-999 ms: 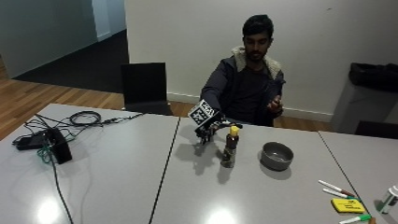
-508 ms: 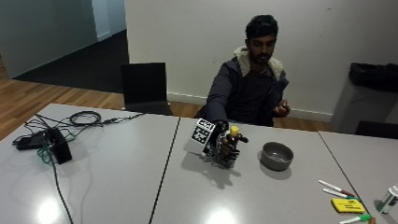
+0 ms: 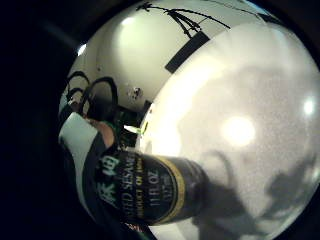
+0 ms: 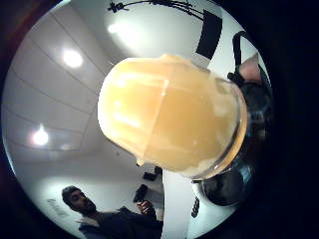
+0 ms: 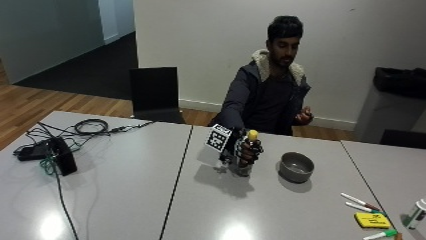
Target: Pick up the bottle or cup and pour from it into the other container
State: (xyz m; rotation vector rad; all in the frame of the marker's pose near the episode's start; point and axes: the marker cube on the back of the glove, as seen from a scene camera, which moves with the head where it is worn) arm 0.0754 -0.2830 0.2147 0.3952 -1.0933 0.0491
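Cables: at the far left of the desk [image 5: 120, 200] I see a black box [image 5: 61, 156] with a tangle of black and green cables [image 5: 86, 127] trailing off it, well apart from the work.

Gloved hand: my black-gloved right hand [image 5: 245, 151] sits near the middle of the grey desk, and its fingers [image 5: 253, 149] are curled round the bottle. A second ago the hand was only beside the bottle; half a second ago it was closing in; now it has wrapped it.

Bottle: dark glass sesame-oil bottle with a yellow cap and a gold-banded black label [image 5: 247, 155] stands upright, and its base looks to be touching the desk. In the little-finger palm view the label [image 3: 145, 187] fills the lower part and the base meets the grey surface; in the thumb-side palm view the yellow cap [image 4: 169, 114] is right against the palm.

Change: the grasp looks complete, but I judge the lift not yet begun, since the bottle seems not to have left the desk.

Bowl: round grey metal bowl [image 5: 296, 166] sits just to the right of the bottle, near but not touching. I take it as the pour target.

Next: I would lift, carry the bottle over the bowl, then tip. Whether the cap is open I cannot tell.

Bare hand: the other hand [image 5: 305, 116] is raised off the desk, idle.

Pens: markers and a yellow block [image 5: 371, 220] lie at the far right edge.
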